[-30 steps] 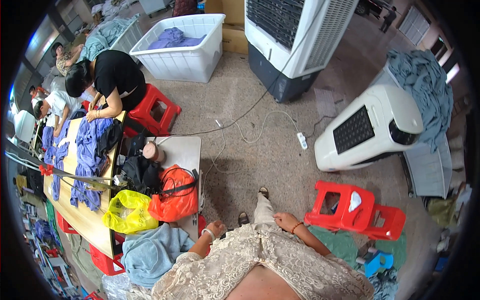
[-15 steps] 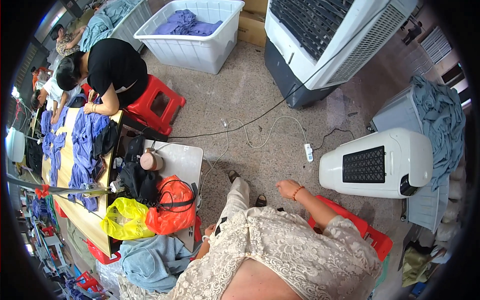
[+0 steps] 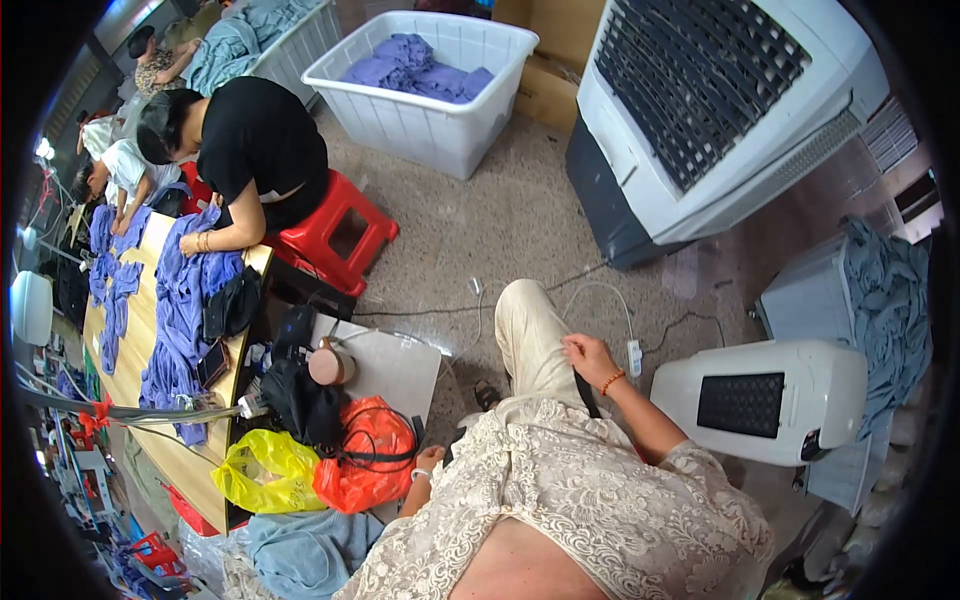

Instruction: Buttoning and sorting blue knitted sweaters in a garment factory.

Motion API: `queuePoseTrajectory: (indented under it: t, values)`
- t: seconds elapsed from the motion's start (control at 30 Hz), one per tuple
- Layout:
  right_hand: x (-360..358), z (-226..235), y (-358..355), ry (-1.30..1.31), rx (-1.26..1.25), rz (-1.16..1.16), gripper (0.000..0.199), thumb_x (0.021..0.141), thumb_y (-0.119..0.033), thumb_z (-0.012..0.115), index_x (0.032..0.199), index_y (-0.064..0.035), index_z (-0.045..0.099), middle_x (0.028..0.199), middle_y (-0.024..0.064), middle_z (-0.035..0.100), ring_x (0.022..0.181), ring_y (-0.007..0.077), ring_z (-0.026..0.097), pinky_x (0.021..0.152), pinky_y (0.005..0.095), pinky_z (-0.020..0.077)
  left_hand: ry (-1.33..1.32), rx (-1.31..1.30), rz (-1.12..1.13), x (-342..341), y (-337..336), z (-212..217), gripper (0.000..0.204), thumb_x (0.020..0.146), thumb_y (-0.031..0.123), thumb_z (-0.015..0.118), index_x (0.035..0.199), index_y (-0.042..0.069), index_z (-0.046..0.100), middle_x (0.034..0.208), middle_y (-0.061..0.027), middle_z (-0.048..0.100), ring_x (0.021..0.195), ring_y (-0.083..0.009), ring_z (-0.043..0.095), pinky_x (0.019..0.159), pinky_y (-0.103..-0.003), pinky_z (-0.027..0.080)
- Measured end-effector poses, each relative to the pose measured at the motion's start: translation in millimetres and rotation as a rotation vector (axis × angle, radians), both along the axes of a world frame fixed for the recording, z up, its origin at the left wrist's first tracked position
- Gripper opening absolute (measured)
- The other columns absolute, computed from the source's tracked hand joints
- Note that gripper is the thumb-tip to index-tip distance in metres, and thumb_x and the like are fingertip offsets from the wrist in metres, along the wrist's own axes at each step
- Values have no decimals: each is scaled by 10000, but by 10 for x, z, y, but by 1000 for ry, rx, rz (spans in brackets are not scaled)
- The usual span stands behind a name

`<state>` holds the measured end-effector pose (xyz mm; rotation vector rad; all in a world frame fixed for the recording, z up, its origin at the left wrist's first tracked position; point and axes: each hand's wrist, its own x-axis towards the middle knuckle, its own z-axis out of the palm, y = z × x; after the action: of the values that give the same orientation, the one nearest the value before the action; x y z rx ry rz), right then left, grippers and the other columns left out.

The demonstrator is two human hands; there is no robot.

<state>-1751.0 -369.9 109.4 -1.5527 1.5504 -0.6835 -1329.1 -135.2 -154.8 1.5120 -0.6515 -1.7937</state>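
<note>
My right hand (image 3: 590,360), with an orange bead bracelet (image 3: 612,381) at the wrist, hangs in front of my right thigh. Its fingers are curled in, and what they hold, if anything, is hidden. A dark strip (image 3: 586,394) shows just below it against my cream trousers (image 3: 528,335). Low at my left side is my left hand (image 3: 430,458), small and partly hidden by my lace top (image 3: 520,450); its fingers do not show clearly. Beside it lie a red plastic bag (image 3: 365,480) and a grey-white board (image 3: 405,375).
A co-worker in black (image 3: 262,140) handles purple garments (image 3: 180,300) at the wooden table (image 3: 125,400), on a red stool (image 3: 345,235). Ahead stand a white tub (image 3: 430,130) and a large air cooler (image 3: 640,170). Right: a white appliance (image 3: 780,395). Cables cross the floor.
My right hand has swung inward to my thigh, and my right leg has come forward. The surroundings have shifted down and right in view. The red stool beside me is now mostly hidden.
</note>
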Motion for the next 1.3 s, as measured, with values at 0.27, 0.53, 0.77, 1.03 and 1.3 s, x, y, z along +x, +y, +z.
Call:
queuePoseTrajectory:
  t: [0.27,0.53,0.77,1.03,1.3]
  values:
    - [-29,82,-1004,-117,43,-146,144,884,-147,579,943,-17,594,680,3,595,563,55,523,512,223,441,-162,97,23,-183,61,39,293,830,263,677,1040,61,653,916,-25,666,826,-137,605,755,-291,488]
    - [390,-340,-2187,262,163,461,271,802,-251,625,955,-31,665,864,152,683,790,268,667,725,357,518,-424,21,-20,-545,-420,199,327,857,286,623,1128,105,598,995,-34,642,884,-194,602,763,-336,490]
    - [525,-1217,-4101,247,207,751,326,811,-266,596,1052,-50,641,981,186,655,957,317,622,856,397,480,-675,3,-23,-1283,-2446,126,364,880,305,576,1206,144,550,1065,-42,620,935,-243,600,771,-376,493]
    - [347,-893,-6562,532,205,604,399,857,-276,592,1200,-75,562,1170,182,557,1156,337,495,977,419,407,-910,180,-172,-2067,-2935,450,413,906,328,523,1294,189,495,1145,-52,595,993,-300,598,780,-422,495]
    - [974,-633,-7430,474,281,710,367,850,-203,564,1195,-78,555,1227,194,504,1111,359,516,956,430,424,-1094,247,201,-2125,-4898,1449,909,637,520,760,1378,212,332,1095,-257,526,1032,-448,501,878,-523,428]
